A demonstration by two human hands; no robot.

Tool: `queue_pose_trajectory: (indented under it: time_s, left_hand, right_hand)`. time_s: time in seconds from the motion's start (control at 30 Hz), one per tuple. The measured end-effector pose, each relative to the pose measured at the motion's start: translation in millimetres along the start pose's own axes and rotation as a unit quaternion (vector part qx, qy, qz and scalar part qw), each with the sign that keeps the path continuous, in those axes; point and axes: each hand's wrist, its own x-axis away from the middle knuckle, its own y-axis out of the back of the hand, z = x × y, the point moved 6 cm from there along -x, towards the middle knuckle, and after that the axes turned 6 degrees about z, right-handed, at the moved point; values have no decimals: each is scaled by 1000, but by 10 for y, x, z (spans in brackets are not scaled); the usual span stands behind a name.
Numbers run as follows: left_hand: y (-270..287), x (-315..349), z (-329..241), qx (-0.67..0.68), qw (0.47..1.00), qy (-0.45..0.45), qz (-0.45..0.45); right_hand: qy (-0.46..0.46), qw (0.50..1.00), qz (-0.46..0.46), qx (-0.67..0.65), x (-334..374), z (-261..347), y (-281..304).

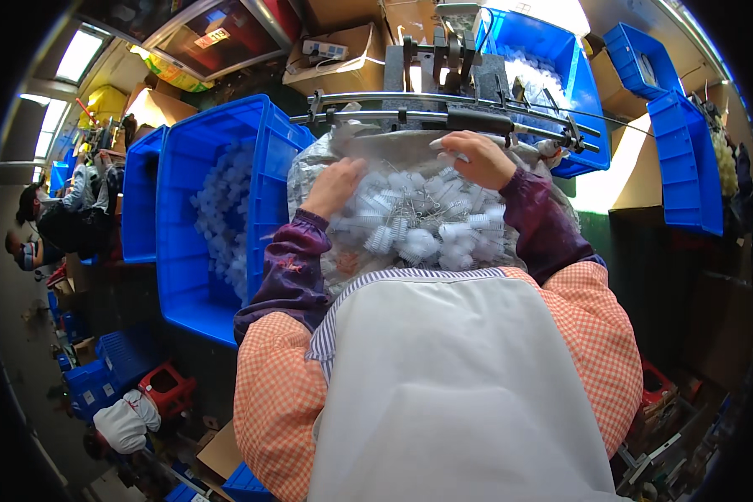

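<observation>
One grey sheet (307, 171) under one brush heap (427, 219), left grip (335, 186) and right grip (483, 161), both closures unclear

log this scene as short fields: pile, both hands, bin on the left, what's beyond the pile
pile: white-bristled brushes with wire stems, on a grey sheet
left hand: blurred, at the brushes' left edge; grip unclear
right hand: holds a small white piece
left: blue bin containing white pieces
beyond: metal rails
</observation>
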Motion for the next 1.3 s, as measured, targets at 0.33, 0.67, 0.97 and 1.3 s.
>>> queue_pose_trajectory:
  time_s: [0.33,0.67,0.97,1.3]
  left_hand:
    - [155,-374,-831,-167,977,-119,55]
    - [299,-357,-89,35,988,143,34]
    - [-673,95,600,119,966,172,155]
    - [-654,155,444,313,916,225,106]
  right_hand:
    - [23,986,-50,159,-171,480,-212]
    - [-122,985,-111,56,-31,-545,125]
    - [-284,899,-160,292,-417,-1772,599]
    - [-279,895,-111,330,-576,-1889,511]
